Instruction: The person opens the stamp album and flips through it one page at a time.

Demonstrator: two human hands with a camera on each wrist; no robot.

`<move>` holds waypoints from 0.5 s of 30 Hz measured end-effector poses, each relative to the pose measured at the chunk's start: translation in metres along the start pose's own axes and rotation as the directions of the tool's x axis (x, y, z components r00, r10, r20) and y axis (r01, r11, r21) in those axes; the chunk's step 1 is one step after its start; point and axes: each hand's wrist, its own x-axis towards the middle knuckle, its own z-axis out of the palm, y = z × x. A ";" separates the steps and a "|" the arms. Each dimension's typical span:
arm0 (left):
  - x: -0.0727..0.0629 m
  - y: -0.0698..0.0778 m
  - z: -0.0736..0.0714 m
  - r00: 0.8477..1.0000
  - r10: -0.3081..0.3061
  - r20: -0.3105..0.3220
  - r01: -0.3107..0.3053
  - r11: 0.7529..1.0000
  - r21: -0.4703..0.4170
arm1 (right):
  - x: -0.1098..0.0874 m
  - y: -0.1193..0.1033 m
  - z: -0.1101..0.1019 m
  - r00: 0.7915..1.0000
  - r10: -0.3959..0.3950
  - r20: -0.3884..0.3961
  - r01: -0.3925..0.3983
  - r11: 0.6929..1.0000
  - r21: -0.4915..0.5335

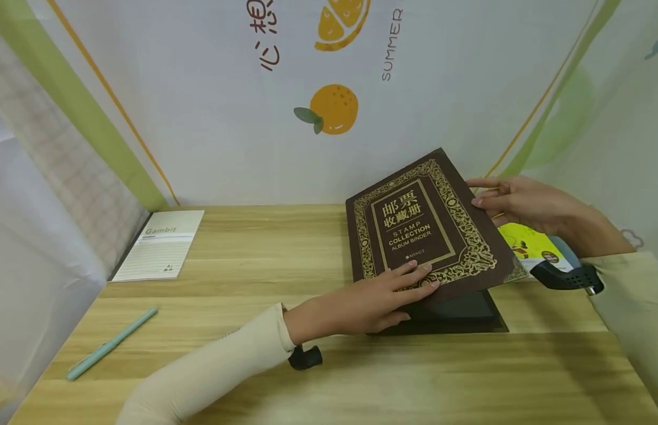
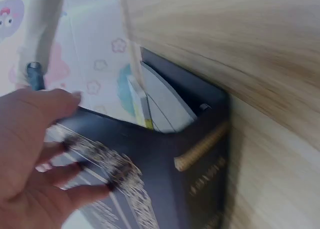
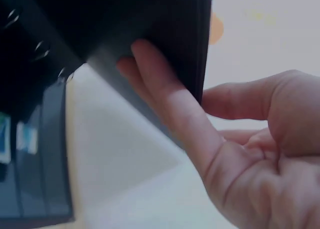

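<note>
A dark brown stamp album point(image 1: 413, 230) with gold ornament stands partly opened on the table, its front cover raised at a slant. My right hand point(image 1: 533, 203) pinches the cover's right edge, thumb outside and fingers against the dark inner side, as the right wrist view shows. Metal binder rings point(image 3: 42, 50) and dark pages with clear pockets point(image 3: 37, 159) lie inside. With fingers spread and fairly straight, my left hand point(image 1: 368, 301) rests on the lower part of the cover. Its fingertips touch the gold border point(image 2: 110, 164) in the left wrist view.
Behind the album, at the right, lies a yellow booklet point(image 1: 525, 242). A white notepad point(image 1: 161, 245) is at the table's far left, with a light green pen point(image 1: 113, 343) nearer. A printed curtain point(image 1: 244, 141) hangs along the back edge.
</note>
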 end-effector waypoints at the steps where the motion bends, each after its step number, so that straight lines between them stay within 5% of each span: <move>1: -0.003 -0.001 0.001 0.999 0.012 -0.033 -0.012 1.000 -0.023 | -0.001 -0.007 0.001 1.000 -0.005 -0.004 0.005 1.000 -0.017; 8: -0.006 0.000 0.002 0.972 0.036 -0.231 -0.060 0.993 -0.098 | -0.004 -0.035 0.010 0.999 -0.017 -0.036 0.014 0.997 -0.082; 12: 0.021 0.010 -0.030 0.960 0.074 -0.269 -0.098 0.992 -0.076 | -0.004 -0.038 0.013 0.999 -0.024 -0.049 0.018 0.994 -0.106; 15: 0.051 0.015 -0.058 0.967 0.152 -0.204 -0.162 0.986 -0.028 | -0.004 -0.039 0.012 0.998 -0.026 -0.053 0.018 0.988 -0.151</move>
